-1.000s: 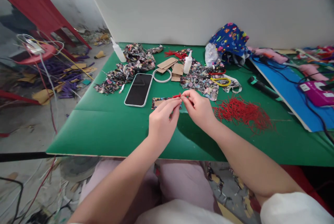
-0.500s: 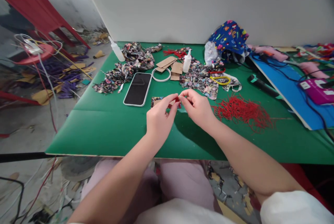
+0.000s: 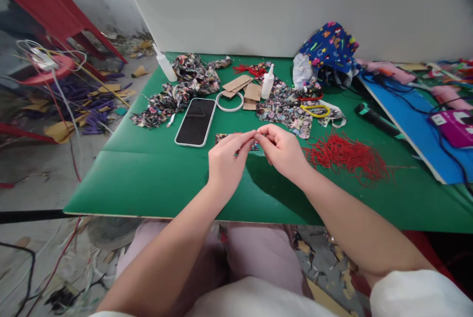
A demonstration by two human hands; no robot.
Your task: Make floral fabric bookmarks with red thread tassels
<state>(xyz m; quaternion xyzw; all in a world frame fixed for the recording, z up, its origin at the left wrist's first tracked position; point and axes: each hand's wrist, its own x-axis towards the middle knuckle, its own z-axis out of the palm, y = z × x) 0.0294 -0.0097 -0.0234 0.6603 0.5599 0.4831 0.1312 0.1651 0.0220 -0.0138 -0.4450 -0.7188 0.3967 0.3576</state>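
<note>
Head view: the left hand (image 3: 225, 159) and right hand (image 3: 283, 149) meet fingertip to fingertip above the green table (image 3: 155, 179), pinching something too small to make out. Just beyond lies a floral fabric strip (image 3: 223, 137), long axis left-right; the red cord pile (image 3: 347, 155) lies right, nearer the right hand

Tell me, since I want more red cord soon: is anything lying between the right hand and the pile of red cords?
Nothing visible does. The right hand pinches with the left hand above the table; only bare green surface lies between it and the pile of red cords to its right. The yellow-handled scissors lie farther back.
</note>
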